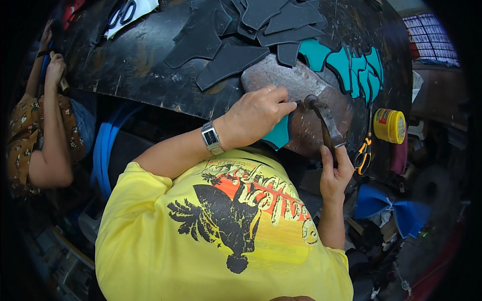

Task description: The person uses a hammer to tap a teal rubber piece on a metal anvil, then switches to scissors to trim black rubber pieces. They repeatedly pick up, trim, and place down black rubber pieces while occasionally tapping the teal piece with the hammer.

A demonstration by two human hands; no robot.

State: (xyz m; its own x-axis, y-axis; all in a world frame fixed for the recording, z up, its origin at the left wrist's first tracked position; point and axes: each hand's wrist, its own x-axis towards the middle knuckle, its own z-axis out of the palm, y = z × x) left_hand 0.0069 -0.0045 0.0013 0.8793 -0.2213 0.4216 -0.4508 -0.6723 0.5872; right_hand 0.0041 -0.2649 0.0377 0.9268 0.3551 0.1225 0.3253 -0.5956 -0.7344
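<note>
Hammer [324, 120] is gripped by the right hand [335, 173] low on its handle, right of frame centre, with the metal head [311, 102] set down on a worn grey stone slab [301, 80]. Left hand [253, 116] is seen at frame centre, fingers pinched narrow on a teal cut piece [278, 134], which is pressed against the slab just left of the hammer head; most of the piece is hidden under the hand. A silver wristwatch [212, 138] is worn on the left wrist. The slab is set on a black, scuffed workbench top [135, 65] that fills the upper half of the frame. Dark grey cut pieces [236, 30] are heaped at upper centre, and a row of overlapping teal cut pieces [351, 67] is laid out at upper right, touching the slab's far edge. Scissors [122, 12] are laid on a white sheet at upper left. An orange-handled tool [363, 153] is seen just right of the right hand, and a yellow-lidded jar [390, 125] further right, at the bench edge. A yellow printed T-shirt [221, 236] fills the lower centre. At far left another person's hand [54, 70] is closed around a tool handle; what the tool is cannot be told.
</note>
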